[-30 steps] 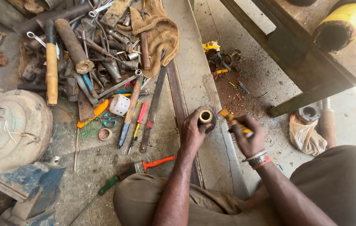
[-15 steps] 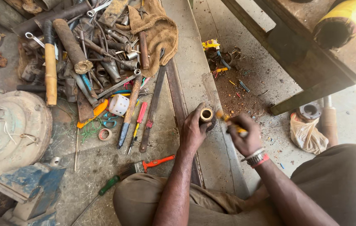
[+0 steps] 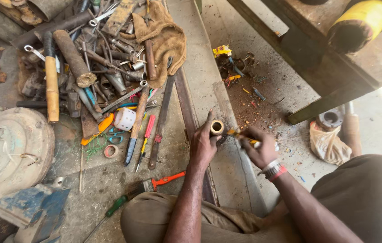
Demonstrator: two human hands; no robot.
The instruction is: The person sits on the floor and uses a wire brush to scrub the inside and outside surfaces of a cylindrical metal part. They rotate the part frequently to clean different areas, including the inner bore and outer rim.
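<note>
Here, brass sleeve work on the concrete floor (image 3: 209,67).
Left hand (image 3: 203,145) fingers wrap the upright brass sleeve (image 3: 217,127); right hand (image 3: 258,147) pinches a yellow-handled tool (image 3: 241,136), tip pointing left at the sleeve's rim.

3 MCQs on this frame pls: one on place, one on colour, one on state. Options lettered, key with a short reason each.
1. Where does the orange-handled brush lie?
A. On the floor by the person's left knee
B. On the brown cloth
C. Inside the plastic bag

2. What colour is the handle of the thin tool in the right hand?
A. Blue
B. Yellow
C. White

3. How is the short brass-coloured tube held?
A. Lying loose on the floor
B. Clamped in a vice
C. Gripped in the left hand, open end facing the camera

Key:
1 A, it rests on the concrete floor just ahead of the knee, apart from the brown cloth.
2 B, yellow shows between the right hand's fingers.
3 C, the left hand's fingers wrap it and its hollow bore is visible.
</note>
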